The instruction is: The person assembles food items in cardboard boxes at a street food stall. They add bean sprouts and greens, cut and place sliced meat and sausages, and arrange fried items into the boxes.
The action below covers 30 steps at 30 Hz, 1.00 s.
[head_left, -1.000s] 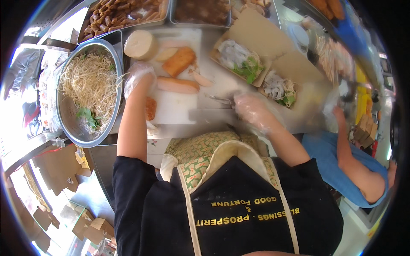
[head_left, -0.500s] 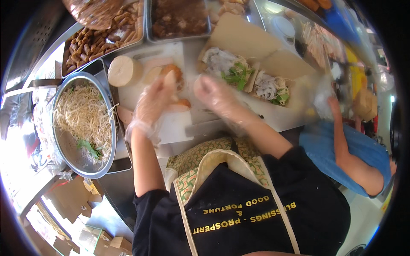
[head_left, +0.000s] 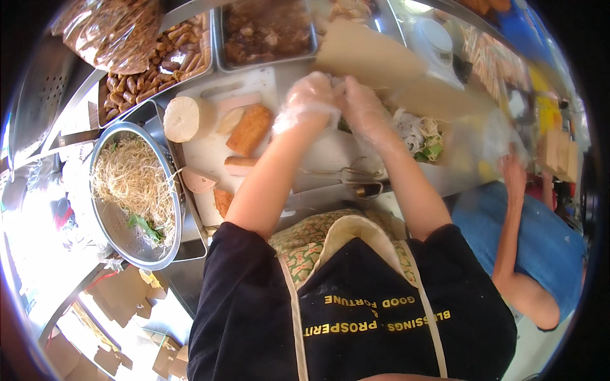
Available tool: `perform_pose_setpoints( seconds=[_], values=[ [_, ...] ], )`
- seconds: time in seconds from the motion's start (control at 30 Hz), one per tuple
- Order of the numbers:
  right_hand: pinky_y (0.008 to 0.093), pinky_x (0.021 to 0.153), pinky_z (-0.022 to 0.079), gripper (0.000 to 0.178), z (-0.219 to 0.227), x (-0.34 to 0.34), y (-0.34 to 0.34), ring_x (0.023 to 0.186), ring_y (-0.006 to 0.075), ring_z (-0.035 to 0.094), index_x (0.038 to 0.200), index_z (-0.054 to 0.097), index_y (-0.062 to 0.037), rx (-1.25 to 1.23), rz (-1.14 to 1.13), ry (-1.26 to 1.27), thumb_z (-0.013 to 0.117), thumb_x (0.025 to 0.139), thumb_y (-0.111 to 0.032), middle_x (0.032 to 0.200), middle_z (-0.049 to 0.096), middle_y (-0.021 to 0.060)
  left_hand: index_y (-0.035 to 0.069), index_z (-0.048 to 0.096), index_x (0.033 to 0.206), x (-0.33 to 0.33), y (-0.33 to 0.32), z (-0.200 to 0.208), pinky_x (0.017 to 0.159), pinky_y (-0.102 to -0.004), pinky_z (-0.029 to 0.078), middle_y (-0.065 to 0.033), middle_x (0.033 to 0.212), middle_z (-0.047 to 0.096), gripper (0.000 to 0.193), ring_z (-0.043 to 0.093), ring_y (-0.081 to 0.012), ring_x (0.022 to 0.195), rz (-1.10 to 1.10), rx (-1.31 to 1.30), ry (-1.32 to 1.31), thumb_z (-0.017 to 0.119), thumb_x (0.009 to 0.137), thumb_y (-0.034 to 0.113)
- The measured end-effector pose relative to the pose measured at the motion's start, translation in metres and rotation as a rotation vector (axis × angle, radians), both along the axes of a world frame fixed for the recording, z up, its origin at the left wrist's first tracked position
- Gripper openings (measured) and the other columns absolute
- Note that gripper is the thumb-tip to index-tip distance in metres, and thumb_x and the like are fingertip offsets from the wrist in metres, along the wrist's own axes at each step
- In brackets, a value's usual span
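Observation:
Both of my hands wear clear plastic gloves and meet over the left end of the open brown takeaway boxes [head_left: 375, 51]. My left hand [head_left: 311, 98] has its fingers closed at the box, and my right hand [head_left: 363, 111] is closed right beside it. Whatever lies between the fingers is hidden. White noodles with sprouts and green leaves [head_left: 414, 132] show in the box to the right of my hands. On the white cutting board [head_left: 213, 149] to the left lie a browned fried block [head_left: 250, 130], pale pink slices [head_left: 199, 180] and a thick white cylinder [head_left: 182, 119].
A steel colander of bean sprouts [head_left: 133, 181] stands at the left. Metal trays hold small brown rolls [head_left: 130, 86] and dark braised food [head_left: 267, 32] at the back. Metal tongs [head_left: 346, 174] lie near the front edge. A co-worker's arm [head_left: 511, 209] is at the right.
My hands have moved right, from the cutting board to the left takeaway box, and have come together. The fried block on the board is now uncovered.

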State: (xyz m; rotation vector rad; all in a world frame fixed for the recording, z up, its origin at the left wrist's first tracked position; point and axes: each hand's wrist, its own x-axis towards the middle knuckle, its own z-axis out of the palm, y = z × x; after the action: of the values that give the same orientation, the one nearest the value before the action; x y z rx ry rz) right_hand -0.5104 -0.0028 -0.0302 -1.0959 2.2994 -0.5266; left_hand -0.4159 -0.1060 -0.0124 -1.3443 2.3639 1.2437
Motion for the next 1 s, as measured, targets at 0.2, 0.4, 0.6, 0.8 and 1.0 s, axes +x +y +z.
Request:
perform_pose_setpoints(
  seconds=[0.2, 0.4, 0.6, 0.8, 1.0],
  values=[
    [0.0460, 0.097, 0.050, 0.030, 0.026, 0.016, -0.013, 0.107, 0.0370, 0.066, 0.126, 0.064, -0.0043, -0.338, 0.335, 0.215, 0.058, 0.103, -0.022, 0.118, 0.070, 0.0169, 0.004, 0.069, 0.100, 0.090, -0.014, -0.017, 0.089, -0.0458, 0.057, -0.0184, 0.094, 0.069, 0.013, 0.069, -0.0385, 0.095, -0.071, -0.597, 0.293, 0.065, 0.090, 0.010],
    [0.0385, 0.092, 0.058, 0.017, -0.062, 0.076, -0.122, 0.100, 0.0231, 0.072, 0.106, 0.072, 0.0017, -1.066, 0.615, -0.970, 0.067, 0.090, -0.004, 0.111, 0.073, 0.0191, 0.007, 0.068, 0.105, 0.186, -0.062, -0.047, 0.082, -0.0479, 0.057, -0.0190, 0.099, 0.070, 0.016, 0.069, -0.0395, 0.095, -0.250, -0.632, -0.178, 0.062, 0.091, 0.009],
    [0.0456, 0.091, 0.059, 0.031, -0.027, 0.116, -0.175, 0.107, 0.0317, 0.071, 0.118, 0.073, 0.0041, 0.158, 0.795, 0.132, 0.070, 0.089, -0.007, 0.119, 0.072, 0.0238, 0.003, 0.063, 0.112, 0.193, -0.069, -0.065, 0.084, -0.0504, 0.057, -0.0218, 0.101, 0.069, 0.024, 0.070, -0.0422, 0.098, -0.284, -0.565, -0.039, 0.063, 0.088, 0.003],
    [0.0398, 0.098, 0.053, 0.032, 0.013, 0.107, -0.118, 0.105, 0.0274, 0.068, 0.118, 0.071, -0.0070, -0.150, 0.685, 0.184, 0.061, 0.095, -0.026, 0.116, 0.071, 0.0092, -0.002, 0.061, 0.120, 0.183, -0.077, -0.074, 0.087, -0.0520, 0.056, -0.0291, 0.111, 0.068, 0.033, 0.069, -0.0435, 0.104, -0.158, -0.445, -0.148, 0.062, 0.095, 0.019],
    [0.0334, 0.098, 0.053, 0.036, 0.026, 0.076, -0.037, 0.107, 0.0211, 0.066, 0.130, 0.062, -0.0101, -0.288, 0.216, -1.080, 0.065, 0.101, -0.031, 0.117, 0.067, 0.0068, 0.006, 0.068, 0.111, 0.187, -0.065, -0.056, 0.086, -0.0517, 0.054, -0.0251, 0.101, 0.071, 0.030, 0.068, -0.0446, 0.101, -0.206, -0.465, -0.131, 0.069, 0.090, 0.027]
  ],
)
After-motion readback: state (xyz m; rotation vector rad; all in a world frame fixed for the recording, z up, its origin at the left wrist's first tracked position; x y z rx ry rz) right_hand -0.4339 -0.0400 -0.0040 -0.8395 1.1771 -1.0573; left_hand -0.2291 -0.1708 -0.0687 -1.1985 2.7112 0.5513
